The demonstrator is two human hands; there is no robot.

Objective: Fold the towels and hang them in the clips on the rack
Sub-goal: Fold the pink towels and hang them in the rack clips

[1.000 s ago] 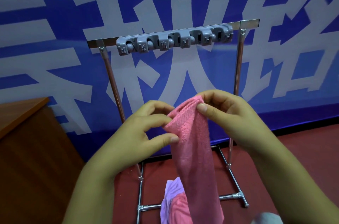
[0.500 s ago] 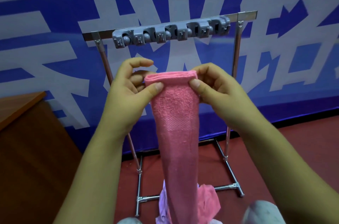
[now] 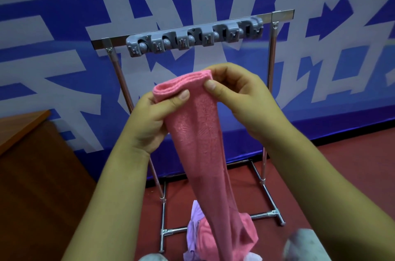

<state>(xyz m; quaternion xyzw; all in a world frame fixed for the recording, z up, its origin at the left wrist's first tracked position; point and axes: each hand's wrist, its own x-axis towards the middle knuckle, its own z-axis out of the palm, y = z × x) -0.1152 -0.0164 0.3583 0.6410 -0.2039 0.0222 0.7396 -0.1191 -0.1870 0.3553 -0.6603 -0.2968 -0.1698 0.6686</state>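
Evidently both hands — left hand point(image 3: 147, 119) and right hand point(image 3: 239, 98) — pinch the pink towel's point(image 3: 198, 145) folded top edge, likely bunching it narrow enough for a clip point(image 3: 183, 41) on the rack point(image 3: 282, 15).

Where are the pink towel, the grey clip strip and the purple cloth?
pink towel point(image 3: 198, 143): head view, middle of hanging part.
grey clip strip point(image 3: 193, 36): head view, centre clip.
purple cloth point(image 3: 195, 213): head view, upper fold.

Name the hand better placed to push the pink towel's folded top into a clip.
Probably right. The right hand pinches the pink towel at its higher corner, nearer the clip strip; the left hand holds lower.
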